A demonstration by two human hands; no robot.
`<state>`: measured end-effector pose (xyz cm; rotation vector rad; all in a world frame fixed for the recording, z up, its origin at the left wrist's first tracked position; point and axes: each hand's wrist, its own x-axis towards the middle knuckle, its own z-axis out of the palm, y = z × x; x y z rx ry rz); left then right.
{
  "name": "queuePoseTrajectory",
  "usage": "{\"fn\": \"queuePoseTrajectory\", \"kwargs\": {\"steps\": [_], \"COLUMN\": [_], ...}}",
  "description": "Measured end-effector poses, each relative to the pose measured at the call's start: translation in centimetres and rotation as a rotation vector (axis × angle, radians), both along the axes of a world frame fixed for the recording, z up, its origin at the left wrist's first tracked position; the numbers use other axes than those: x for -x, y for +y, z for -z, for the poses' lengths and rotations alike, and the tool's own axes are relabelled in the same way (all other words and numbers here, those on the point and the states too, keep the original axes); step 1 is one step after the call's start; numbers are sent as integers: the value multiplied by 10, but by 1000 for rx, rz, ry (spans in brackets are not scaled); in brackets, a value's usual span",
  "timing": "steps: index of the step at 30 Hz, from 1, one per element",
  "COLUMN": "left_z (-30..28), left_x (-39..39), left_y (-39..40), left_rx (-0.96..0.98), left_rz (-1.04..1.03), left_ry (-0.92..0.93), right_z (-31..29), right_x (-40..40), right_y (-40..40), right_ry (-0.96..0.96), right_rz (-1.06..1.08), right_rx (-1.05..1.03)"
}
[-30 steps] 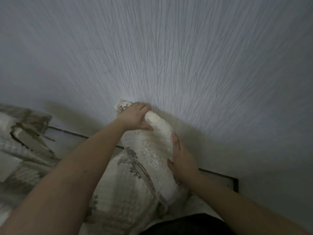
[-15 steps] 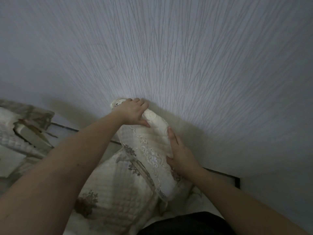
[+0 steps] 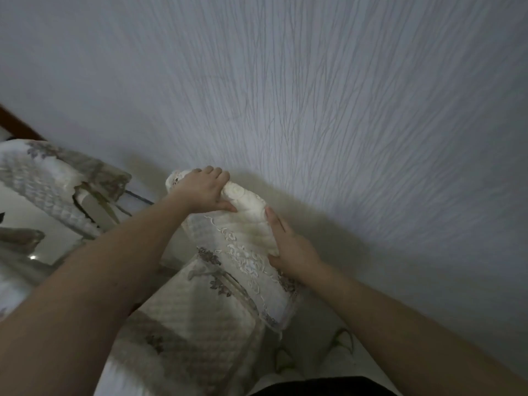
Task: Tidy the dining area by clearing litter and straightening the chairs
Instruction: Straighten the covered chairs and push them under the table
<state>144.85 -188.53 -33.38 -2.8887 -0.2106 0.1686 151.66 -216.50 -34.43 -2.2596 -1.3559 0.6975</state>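
Chair [image 3: 228,281] by the wall [image 3: 343,110]: left hand [image 3: 204,191] grips its covered top, right hand [image 3: 288,244] grips the side. Straightening underway; second chair [image 3: 57,181] left, no litter visible.

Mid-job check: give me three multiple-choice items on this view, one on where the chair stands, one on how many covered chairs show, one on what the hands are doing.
1. Where is the chair back?
A. close by the wall
B. under a table
C. flat on the floor

2. How many covered chairs show?
A. one
B. two
C. four

3. What are the hands doing?
A. both hang free
B. only the right holds
C. both hold the chair back

Answers:
1 A: its top rail sits right by the textured wall.
2 B: a second chair stands at the left.
3 C: the left hand grips the top rail and the right hand holds the side edge.
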Motion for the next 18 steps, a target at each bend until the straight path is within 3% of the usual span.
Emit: {"fn": "queuePoseTrajectory", "kwargs": {"steps": [18], "left_z": [4], "left_x": [121], "left_y": [64], "left_rx": [123], "left_rz": [-371], "left_ry": [-24], "right_z": [7], "right_x": [50], "right_y": [104], "right_ry": [-29], "right_rz": [-244], "right_rx": [9]}}
